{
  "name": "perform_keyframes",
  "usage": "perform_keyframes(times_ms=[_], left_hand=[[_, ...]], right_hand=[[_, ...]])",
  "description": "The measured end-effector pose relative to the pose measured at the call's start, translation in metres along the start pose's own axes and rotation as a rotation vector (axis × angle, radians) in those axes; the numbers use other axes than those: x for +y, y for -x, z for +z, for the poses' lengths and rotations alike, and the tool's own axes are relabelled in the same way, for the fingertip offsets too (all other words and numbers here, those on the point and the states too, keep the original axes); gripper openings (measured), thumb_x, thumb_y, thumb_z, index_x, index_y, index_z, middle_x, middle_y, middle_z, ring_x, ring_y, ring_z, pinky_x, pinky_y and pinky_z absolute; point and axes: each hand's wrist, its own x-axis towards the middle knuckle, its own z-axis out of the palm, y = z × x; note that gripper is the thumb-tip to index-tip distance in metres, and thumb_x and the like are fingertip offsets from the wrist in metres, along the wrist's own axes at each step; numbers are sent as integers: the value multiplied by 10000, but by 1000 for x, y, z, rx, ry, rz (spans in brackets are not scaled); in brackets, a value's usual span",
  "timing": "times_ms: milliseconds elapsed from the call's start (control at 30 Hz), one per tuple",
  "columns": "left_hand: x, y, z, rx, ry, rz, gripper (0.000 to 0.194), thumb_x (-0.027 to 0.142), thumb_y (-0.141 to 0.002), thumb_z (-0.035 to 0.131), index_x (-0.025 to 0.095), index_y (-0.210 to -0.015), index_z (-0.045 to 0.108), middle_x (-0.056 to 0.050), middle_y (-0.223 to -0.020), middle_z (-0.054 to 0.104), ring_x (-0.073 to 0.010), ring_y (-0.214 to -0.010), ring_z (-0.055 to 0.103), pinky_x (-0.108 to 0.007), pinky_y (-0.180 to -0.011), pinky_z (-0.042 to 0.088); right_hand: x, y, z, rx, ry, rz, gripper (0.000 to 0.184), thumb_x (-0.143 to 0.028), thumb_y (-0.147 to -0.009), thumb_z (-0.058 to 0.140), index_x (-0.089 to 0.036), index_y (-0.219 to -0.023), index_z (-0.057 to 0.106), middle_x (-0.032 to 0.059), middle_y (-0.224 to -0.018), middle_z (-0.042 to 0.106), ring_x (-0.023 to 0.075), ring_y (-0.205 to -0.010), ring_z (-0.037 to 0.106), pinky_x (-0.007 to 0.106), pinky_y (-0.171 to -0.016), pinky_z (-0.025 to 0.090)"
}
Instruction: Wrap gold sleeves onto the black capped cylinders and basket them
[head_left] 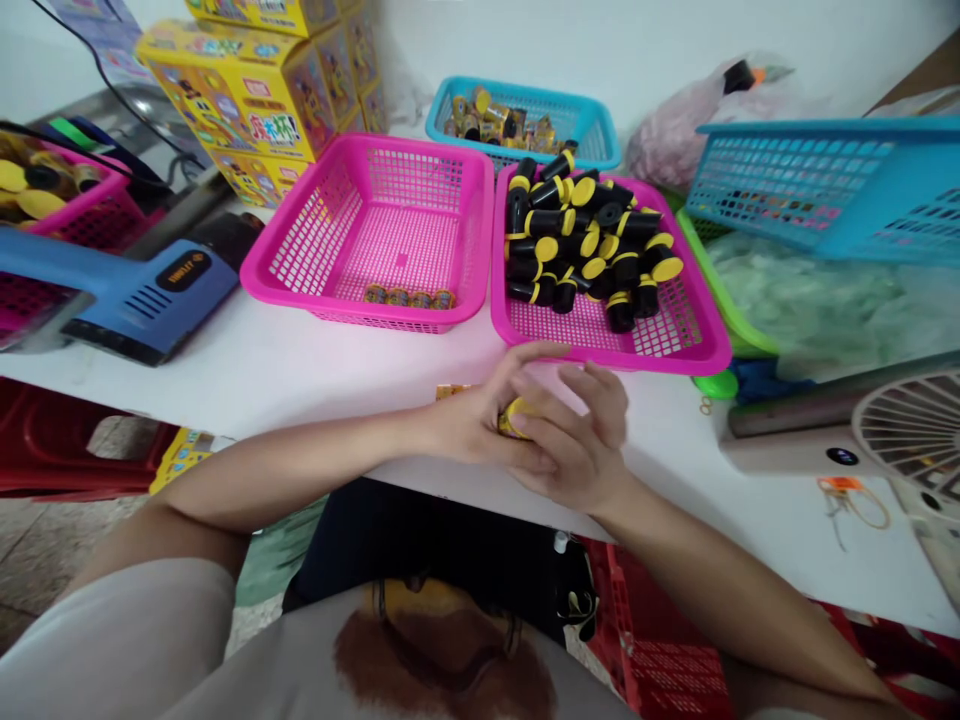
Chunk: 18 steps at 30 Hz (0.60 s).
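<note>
Both hands meet above the white table's front edge, around a small yellow-topped container (513, 418), mostly hidden by fingers. My left hand (480, 420) is closed round it from the left, with the index finger stretched above it. From the right, the fingers of my right hand (574, 445) curl over the same piece. A small patterned yellow label (451, 392) lies partly behind my left wrist. Beyond the hands, a pink basket (709, 350) holds many black containers with yellow lids (592, 245). The left pink basket (277, 290) has several small wrapped containers (409, 298) along its near side.
A blue heat gun (157, 300) lies at left, near stacked yellow boxes (232, 95). Behind the pink baskets stands a blue basket (611, 150) of small pieces. At right are a larger blue basket (847, 190), a fan (922, 430) and an orange-tagged loop (847, 485).
</note>
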Motion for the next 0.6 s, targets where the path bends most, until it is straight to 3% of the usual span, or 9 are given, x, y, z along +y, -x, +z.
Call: perform_keyframes(times_ms=[100, 233, 367, 433, 533, 600], left_hand=[[-3, 3, 6, -21, 45, -32, 867, 336, -903, 795, 273, -1536, 206, 110, -675, 512, -105, -524, 591, -199, -492, 477], [-5, 4, 14, 125, -13, -32, 828, 286, -922, 740, 243, -1527, 176, 118, -675, 491, -74, -478, 515, -202, -473, 406], [-8, 4, 17, 134, -31, -10, 758, 267, -971, 644, 231, -1515, 118, 111, -728, 491, -67, -508, 518, -196, -492, 396], [-10, 5, 16, 144, -94, 4, 729, 293, -1002, 609, 215, -1522, 104, 101, -736, 500, -85, -540, 545, -212, -515, 411], [-14, 8, 9, 225, -329, 83, 733, 354, -1036, 594, 214, -1541, 81, 47, -812, 589, -132, -668, 626, -274, -627, 474], [-19, 9, 4, 258, -570, 156, 734, 403, -1057, 578, 207, -1556, 77, -4, -908, 660, -161, -749, 660, -338, -735, 491]], right_hand=[[1, -2, -4, 182, 262, -119, 390, -483, -914, 744, -411, -1287, 659, -26, -1083, 785, 251, -1021, 660, 501, -1121, 506], [-4, -11, -9, 122, 381, -134, 379, -463, -972, 673, -294, -1311, 676, 10, -1073, 796, 240, -1003, 657, 452, -1078, 481], [-7, -20, -11, 46, 237, -25, 357, -352, -983, 657, -233, -1315, 610, 47, -1146, 777, 235, -1101, 670, 435, -1053, 467], [-4, -23, -13, -32, 90, 81, 457, -350, -917, 713, -239, -1336, 571, 73, -1209, 733, 255, -1150, 652, 445, -1007, 498], [2, -24, -17, -163, -127, 271, 609, -369, -824, 705, -234, -1395, 540, 106, -1227, 653, 280, -1131, 615, 455, -898, 524], [4, -24, -20, -177, -248, 398, 550, -349, -835, 669, -239, -1365, 575, 83, -1120, 641, 233, -981, 603, 408, -794, 513]])
